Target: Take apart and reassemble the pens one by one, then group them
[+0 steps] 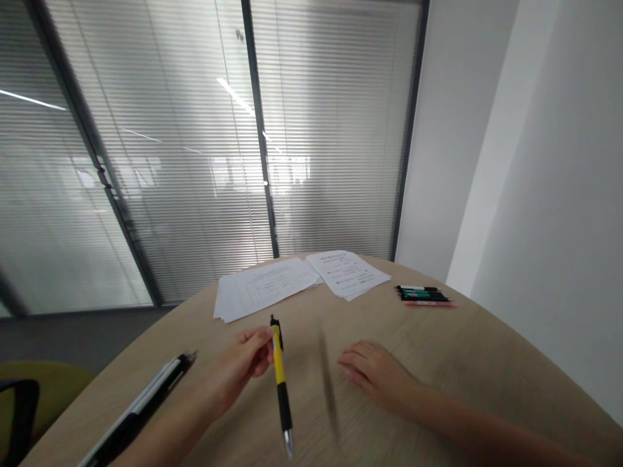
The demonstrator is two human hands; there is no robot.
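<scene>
My left hand [250, 353] pinches a yellow and black ballpoint pen [279, 370] near its clicker end. The pen's silver tip points down toward me, above the tabletop. To the right, my right hand [372, 371] lies palm down with its fingers stretched out and holds nothing. Between the pen and that hand, a blurred dark streak shows on the wood. Beside my left forearm are several black and white pens [146, 399], bunched together and partly hidden by the arm.
A round wooden table [302, 331] fills the lower view. Farther back lie printed sheets, a left stack [265, 285] and a right stack [348, 275]. Several pens [423, 296] form a row at the right. A green chair [58, 392] stands at the left edge.
</scene>
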